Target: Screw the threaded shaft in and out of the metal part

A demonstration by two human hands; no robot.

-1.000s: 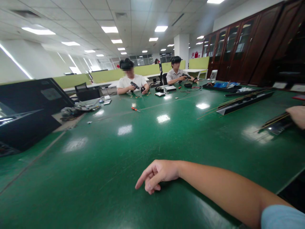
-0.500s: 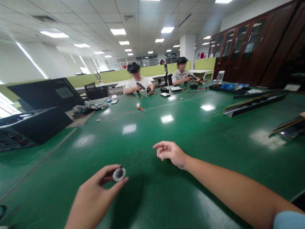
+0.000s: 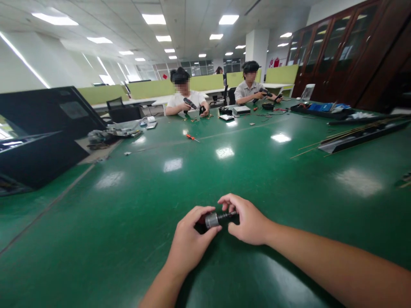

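Low over the green table (image 3: 128,214), my left hand (image 3: 189,239) is closed on a small cylindrical part (image 3: 212,220). It has a silver-grey collar and a thin black ridged shaft that points right; what kind of part it is does not show. Its left end is hidden in my fingers. My right hand (image 3: 248,220) curves around the shaft's free end, thumb and fingers apart. Whether the right fingers touch the shaft is unclear.
An orange screwdriver (image 3: 192,137) lies mid-table. Dark computer panels (image 3: 41,132) stand at left, and long metal strips (image 3: 362,137) lie at right. Two people (image 3: 183,96) sit across the table with power drills. A black tray (image 3: 321,110) is at the far right.
My left hand has moved right and turned the part from end-on to sideways. My right hand has come down slightly to the right and now curves around the shaft's end.
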